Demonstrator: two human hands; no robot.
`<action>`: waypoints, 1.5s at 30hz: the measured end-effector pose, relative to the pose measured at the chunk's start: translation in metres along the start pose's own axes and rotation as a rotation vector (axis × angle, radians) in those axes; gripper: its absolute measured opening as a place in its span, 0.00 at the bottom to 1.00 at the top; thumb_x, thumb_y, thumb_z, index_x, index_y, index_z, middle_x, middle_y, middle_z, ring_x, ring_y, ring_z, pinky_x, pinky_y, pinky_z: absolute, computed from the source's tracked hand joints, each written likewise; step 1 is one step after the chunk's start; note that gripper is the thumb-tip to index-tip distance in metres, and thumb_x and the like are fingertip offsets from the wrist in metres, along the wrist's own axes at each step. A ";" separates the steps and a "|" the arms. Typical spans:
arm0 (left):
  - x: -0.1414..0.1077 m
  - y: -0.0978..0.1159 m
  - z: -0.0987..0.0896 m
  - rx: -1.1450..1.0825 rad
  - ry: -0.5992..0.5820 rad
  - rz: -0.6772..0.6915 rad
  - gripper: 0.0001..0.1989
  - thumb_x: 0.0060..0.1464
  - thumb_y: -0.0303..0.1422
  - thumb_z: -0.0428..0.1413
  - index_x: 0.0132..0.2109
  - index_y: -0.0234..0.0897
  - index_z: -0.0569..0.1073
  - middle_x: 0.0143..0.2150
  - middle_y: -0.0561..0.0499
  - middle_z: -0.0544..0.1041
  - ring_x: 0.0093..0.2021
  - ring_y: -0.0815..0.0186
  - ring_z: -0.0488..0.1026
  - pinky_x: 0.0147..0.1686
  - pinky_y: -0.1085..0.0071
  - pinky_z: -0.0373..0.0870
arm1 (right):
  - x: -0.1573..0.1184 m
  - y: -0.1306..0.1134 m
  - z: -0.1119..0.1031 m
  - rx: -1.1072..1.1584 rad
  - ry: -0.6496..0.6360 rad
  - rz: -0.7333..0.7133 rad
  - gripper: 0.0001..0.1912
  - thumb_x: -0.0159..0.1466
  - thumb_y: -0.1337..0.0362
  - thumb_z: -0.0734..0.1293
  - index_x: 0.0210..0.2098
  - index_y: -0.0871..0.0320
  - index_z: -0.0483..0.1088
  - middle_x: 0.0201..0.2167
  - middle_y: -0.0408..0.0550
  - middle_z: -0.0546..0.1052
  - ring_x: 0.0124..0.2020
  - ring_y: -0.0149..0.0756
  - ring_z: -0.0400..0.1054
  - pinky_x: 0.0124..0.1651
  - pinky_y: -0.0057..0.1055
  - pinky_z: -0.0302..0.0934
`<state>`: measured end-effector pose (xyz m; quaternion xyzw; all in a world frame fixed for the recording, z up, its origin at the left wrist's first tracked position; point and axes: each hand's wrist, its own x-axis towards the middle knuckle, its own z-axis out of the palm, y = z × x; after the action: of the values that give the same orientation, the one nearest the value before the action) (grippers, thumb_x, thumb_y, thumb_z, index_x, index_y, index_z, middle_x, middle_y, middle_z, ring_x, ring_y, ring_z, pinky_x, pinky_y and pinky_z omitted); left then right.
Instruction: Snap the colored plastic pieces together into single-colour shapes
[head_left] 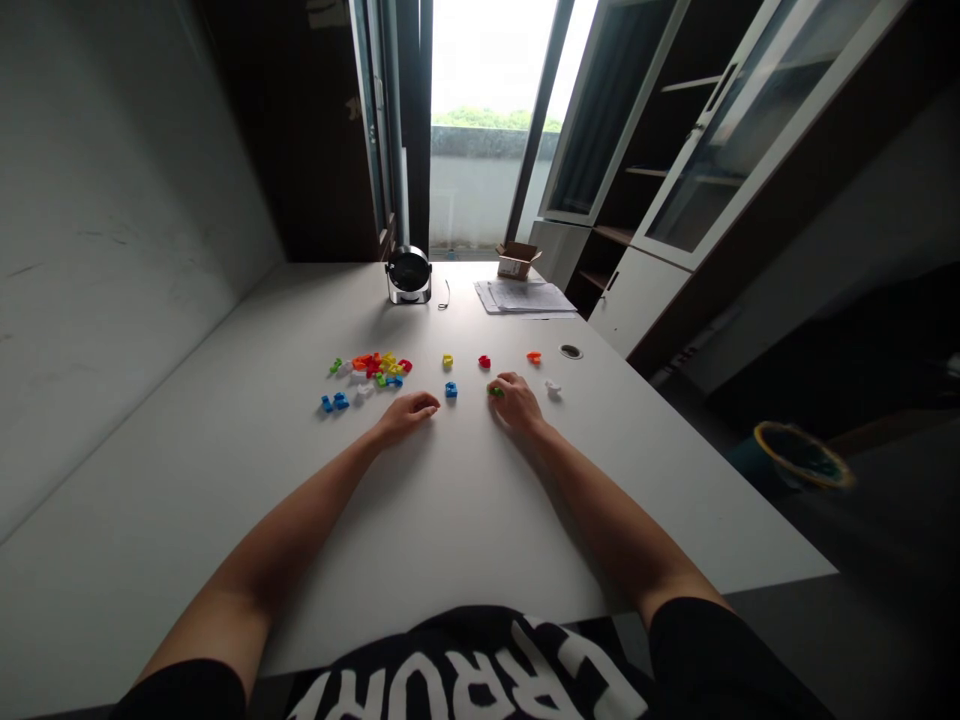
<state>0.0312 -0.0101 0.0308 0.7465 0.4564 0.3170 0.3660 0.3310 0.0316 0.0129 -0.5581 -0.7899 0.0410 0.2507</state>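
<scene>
My right hand [516,400] is closed on a green piece [494,391] at the table surface. My left hand [409,415] rests on the table with its fingers curled together, just left of a blue piece [451,390]; whether anything is in it is hidden. Behind the hands lie a yellow piece [448,360], a red piece [484,361] and an orange piece [533,357]. A white piece [553,388] lies right of my right hand. To the left is a pile of mixed coloured pieces [373,366], with blue pieces [340,401] in front of it.
On the white table [450,520], a round black and silver device [409,275] stands at the back. A small open carton [517,262] stands behind papers [525,297]. A cable hole [571,352] is at the right; a wall borders the left side.
</scene>
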 end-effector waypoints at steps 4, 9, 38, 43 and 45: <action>0.000 -0.001 0.000 -0.006 0.002 0.003 0.16 0.58 0.42 0.55 0.47 0.38 0.79 0.43 0.46 0.82 0.42 0.59 0.77 0.41 0.67 0.72 | 0.000 0.001 0.001 0.018 0.029 0.033 0.06 0.64 0.68 0.68 0.41 0.55 0.76 0.49 0.52 0.73 0.49 0.41 0.67 0.52 0.34 0.63; 0.000 -0.001 0.001 -0.011 -0.002 0.001 0.16 0.59 0.42 0.54 0.47 0.38 0.79 0.43 0.47 0.82 0.42 0.59 0.77 0.40 0.68 0.71 | -0.001 0.002 0.002 0.045 0.050 0.048 0.06 0.64 0.67 0.69 0.40 0.56 0.75 0.49 0.52 0.73 0.47 0.40 0.67 0.50 0.34 0.63; 0.000 0.001 0.001 -0.010 0.014 -0.006 0.17 0.58 0.43 0.55 0.46 0.38 0.80 0.42 0.47 0.82 0.41 0.60 0.77 0.41 0.68 0.72 | -0.002 -0.001 0.000 0.065 0.048 0.091 0.05 0.63 0.64 0.70 0.39 0.56 0.74 0.45 0.51 0.70 0.45 0.39 0.66 0.50 0.34 0.63; -0.001 0.003 0.000 -0.019 0.004 -0.011 0.17 0.58 0.43 0.55 0.46 0.37 0.79 0.42 0.46 0.82 0.41 0.59 0.77 0.41 0.67 0.72 | -0.002 -0.002 0.003 0.059 0.051 0.099 0.06 0.62 0.63 0.71 0.38 0.56 0.72 0.45 0.50 0.69 0.44 0.39 0.65 0.49 0.34 0.62; -0.001 0.004 0.000 -0.019 -0.001 -0.012 0.17 0.58 0.43 0.55 0.47 0.37 0.79 0.43 0.46 0.82 0.42 0.59 0.77 0.41 0.67 0.72 | -0.002 -0.003 0.004 0.053 0.045 0.096 0.08 0.62 0.62 0.71 0.40 0.56 0.71 0.46 0.50 0.70 0.43 0.39 0.65 0.48 0.34 0.62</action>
<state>0.0324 -0.0121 0.0342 0.7403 0.4578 0.3187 0.3751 0.3274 0.0292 0.0100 -0.5893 -0.7551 0.0614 0.2808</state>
